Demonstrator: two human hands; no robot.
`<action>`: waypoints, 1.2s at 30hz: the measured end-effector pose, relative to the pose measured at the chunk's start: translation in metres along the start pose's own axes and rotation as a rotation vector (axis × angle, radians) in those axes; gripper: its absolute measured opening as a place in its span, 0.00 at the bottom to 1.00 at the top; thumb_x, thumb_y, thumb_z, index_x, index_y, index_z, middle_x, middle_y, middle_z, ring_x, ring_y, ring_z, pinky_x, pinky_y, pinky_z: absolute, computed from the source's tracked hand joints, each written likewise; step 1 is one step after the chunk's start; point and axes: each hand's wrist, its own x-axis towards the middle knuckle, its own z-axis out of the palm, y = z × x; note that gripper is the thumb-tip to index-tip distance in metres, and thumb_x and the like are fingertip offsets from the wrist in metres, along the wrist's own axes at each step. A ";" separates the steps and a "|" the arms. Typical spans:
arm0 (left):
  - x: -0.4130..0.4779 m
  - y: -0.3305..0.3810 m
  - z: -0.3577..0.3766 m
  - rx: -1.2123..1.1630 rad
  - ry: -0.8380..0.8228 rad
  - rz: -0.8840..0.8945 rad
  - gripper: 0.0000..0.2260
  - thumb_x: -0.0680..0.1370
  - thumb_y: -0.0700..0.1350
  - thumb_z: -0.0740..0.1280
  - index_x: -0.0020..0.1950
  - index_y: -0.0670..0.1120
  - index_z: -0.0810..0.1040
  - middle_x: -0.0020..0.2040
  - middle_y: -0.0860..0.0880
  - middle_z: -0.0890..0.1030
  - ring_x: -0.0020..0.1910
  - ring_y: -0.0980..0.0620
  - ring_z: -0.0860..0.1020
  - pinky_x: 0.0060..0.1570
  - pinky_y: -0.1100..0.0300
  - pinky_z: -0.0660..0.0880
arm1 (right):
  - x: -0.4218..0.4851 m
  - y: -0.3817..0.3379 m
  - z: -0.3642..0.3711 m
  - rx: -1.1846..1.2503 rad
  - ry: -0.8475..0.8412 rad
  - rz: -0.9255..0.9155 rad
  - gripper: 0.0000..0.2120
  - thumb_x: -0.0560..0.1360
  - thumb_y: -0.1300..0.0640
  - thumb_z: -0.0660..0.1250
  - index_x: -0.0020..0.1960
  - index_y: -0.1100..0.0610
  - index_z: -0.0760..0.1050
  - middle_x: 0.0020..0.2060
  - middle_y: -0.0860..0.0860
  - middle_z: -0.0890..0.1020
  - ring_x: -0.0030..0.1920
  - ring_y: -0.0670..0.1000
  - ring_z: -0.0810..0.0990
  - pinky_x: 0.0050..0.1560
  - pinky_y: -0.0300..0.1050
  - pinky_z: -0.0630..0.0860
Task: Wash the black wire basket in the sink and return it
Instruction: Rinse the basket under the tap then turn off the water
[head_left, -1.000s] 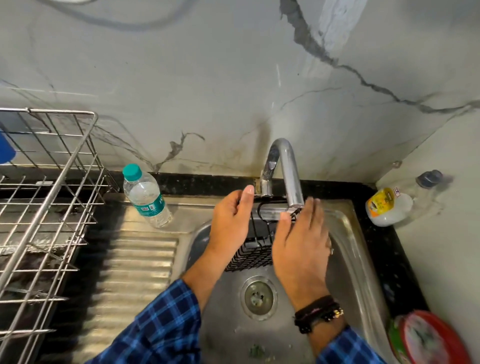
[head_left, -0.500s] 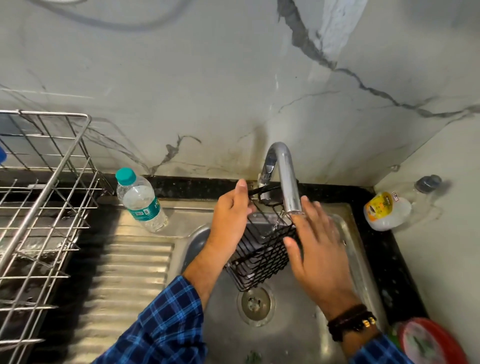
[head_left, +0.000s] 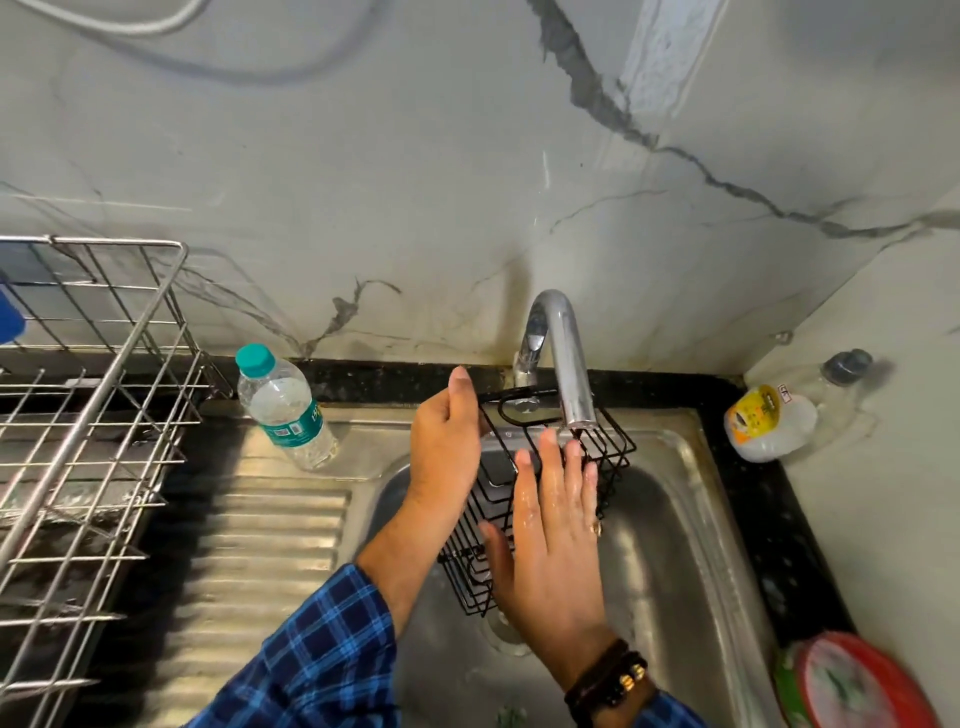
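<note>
- The black wire basket (head_left: 491, 499) is held tilted over the sink (head_left: 685, 545) basin, its top lying toward the back edge just under the tap (head_left: 563, 353) spout and its closed bottom toward the near edge. It is made of thin black wires – a rectangular cage with a looped hook at the top.
- The hook end is gripped by the left hand (head_left: 447, 441), fingers closed round the wire and thumb pointing up.
- The right hand (head_left: 550, 535) is laid flat against the basket's upper face with fingers straight and slightly spread. It looks wet; a ring can be seen on one finger and dark bands on the wrist.
- Counted: one basket, two hands, one tap, one basin.
- One water bottle (head_left: 283, 410) with a teal cap is stood upright at the back edge of the ribbed drainboard (head_left: 260, 545), left of the basin.
- One steel wire dish rack (head_left: 93, 415) is set at the left edge of the counter.
- One pale bottle with a yellow label (head_left: 763, 423) is lying on its side in the back right corner of the black counter – well apart from the basket.
- A red-rimmed round item (head_left: 857, 686) is seen at the near right corner; what it is cannot be told.
- The drain is mostly hidden by the right hand and the basket.
</note>
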 end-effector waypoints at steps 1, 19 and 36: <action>-0.002 -0.001 -0.001 -0.002 -0.003 -0.010 0.25 0.79 0.64 0.55 0.25 0.53 0.66 0.27 0.48 0.66 0.28 0.48 0.65 0.32 0.50 0.64 | -0.005 0.007 0.001 -0.017 0.019 -0.058 0.31 0.84 0.49 0.55 0.81 0.61 0.48 0.81 0.61 0.50 0.80 0.65 0.52 0.76 0.67 0.55; -0.004 0.017 0.004 0.137 -0.132 0.160 0.23 0.85 0.52 0.55 0.30 0.50 0.62 0.25 0.55 0.63 0.26 0.55 0.62 0.29 0.58 0.61 | -0.002 0.011 -0.009 -0.065 0.172 -0.011 0.28 0.71 0.52 0.78 0.66 0.56 0.71 0.62 0.54 0.75 0.66 0.59 0.73 0.69 0.67 0.67; 0.000 0.011 0.002 0.057 -0.061 0.147 0.22 0.85 0.55 0.54 0.32 0.49 0.63 0.28 0.48 0.63 0.27 0.51 0.61 0.30 0.53 0.60 | 0.004 0.031 -0.021 0.036 0.222 -0.073 0.14 0.79 0.54 0.71 0.63 0.56 0.81 0.60 0.53 0.83 0.56 0.52 0.83 0.63 0.59 0.77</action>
